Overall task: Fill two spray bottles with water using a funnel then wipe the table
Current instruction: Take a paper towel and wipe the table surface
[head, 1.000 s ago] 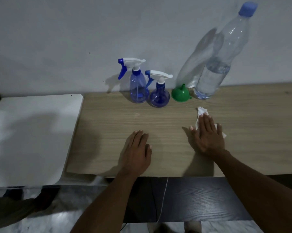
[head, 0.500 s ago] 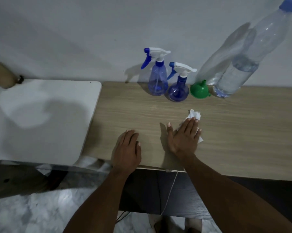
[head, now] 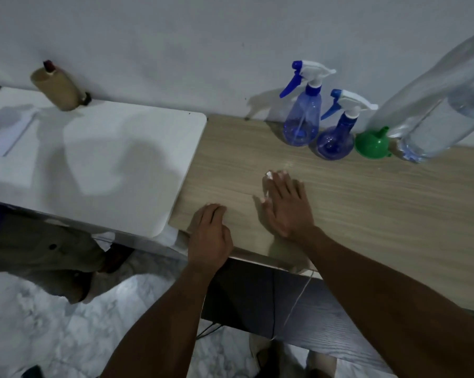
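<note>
Sliding left across the wood, the right hand (head: 286, 205) now sits nearer the left hand (head: 210, 236).

Its fingers lie straight and flat, pressing a white tissue (head: 268, 175) onto the wooden table (head: 380, 219); only scraps show. The left palm rests at the near edge, holding nothing. By the wall stand two spray bottles (head: 301, 124) (head: 335, 141), a green funnel (head: 372, 144) and a water bottle (head: 435, 105).
</note>
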The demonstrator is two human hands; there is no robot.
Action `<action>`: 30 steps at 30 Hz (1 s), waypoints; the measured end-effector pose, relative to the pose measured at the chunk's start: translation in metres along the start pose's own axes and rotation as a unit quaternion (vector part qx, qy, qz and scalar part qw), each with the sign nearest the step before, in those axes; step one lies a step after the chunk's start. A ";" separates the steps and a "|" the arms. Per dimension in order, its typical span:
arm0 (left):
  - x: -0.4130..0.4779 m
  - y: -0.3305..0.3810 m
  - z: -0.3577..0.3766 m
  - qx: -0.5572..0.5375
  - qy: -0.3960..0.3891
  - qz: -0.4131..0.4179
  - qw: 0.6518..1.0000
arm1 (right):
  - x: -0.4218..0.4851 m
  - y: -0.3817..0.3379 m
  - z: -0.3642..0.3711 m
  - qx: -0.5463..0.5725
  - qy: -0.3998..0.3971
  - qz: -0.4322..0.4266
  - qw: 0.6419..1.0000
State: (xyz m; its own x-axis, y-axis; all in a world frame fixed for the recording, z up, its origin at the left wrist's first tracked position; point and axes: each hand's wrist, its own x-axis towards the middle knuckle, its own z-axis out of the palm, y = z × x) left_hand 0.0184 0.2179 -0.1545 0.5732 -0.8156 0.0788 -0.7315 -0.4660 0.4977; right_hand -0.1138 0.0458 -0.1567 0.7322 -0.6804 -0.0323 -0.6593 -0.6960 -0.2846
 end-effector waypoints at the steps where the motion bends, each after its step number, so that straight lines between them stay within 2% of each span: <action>1: -0.001 0.003 0.001 -0.002 0.003 -0.002 1.000 | 0.002 -0.001 0.003 -0.002 -0.038 -0.012 0.999; 4: -0.005 0.010 0.007 -0.014 0.003 -0.011 1.000 | -0.009 -0.010 0.010 0.002 -0.067 -0.032 0.997; 11: -0.015 0.031 0.018 -0.022 0.020 -0.039 0.999 | -0.062 0.019 0.004 -0.084 -0.069 -0.245 0.963; 14: -0.024 0.052 0.027 -0.013 0.021 -0.031 0.999 | -0.080 0.048 -0.004 -0.097 -0.072 -0.261 0.958; 18: -0.041 0.092 0.046 -0.018 0.004 -0.003 1.000 | -0.109 0.093 -0.022 -0.091 -0.066 -0.228 0.967; 23: -0.065 0.146 0.076 -0.013 -0.033 0.036 0.999 | -0.160 0.170 -0.045 -0.105 -0.032 -0.136 0.985; 26: -0.080 0.174 0.089 -0.015 -0.038 0.046 0.998 | -0.195 0.215 -0.053 -0.099 -0.019 -0.065 0.993; 30: -0.093 0.190 0.092 -0.035 -0.042 0.035 0.998 | -0.227 0.247 -0.055 -0.095 0.004 0.072 0.993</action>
State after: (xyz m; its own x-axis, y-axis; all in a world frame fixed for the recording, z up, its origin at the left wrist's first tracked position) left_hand -0.2081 0.1735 -0.1471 0.4865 -0.8725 0.0454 -0.7396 -0.3836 0.5531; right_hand -0.4524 0.0156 -0.1666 0.6277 -0.7767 -0.0521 -0.7775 -0.6222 -0.0919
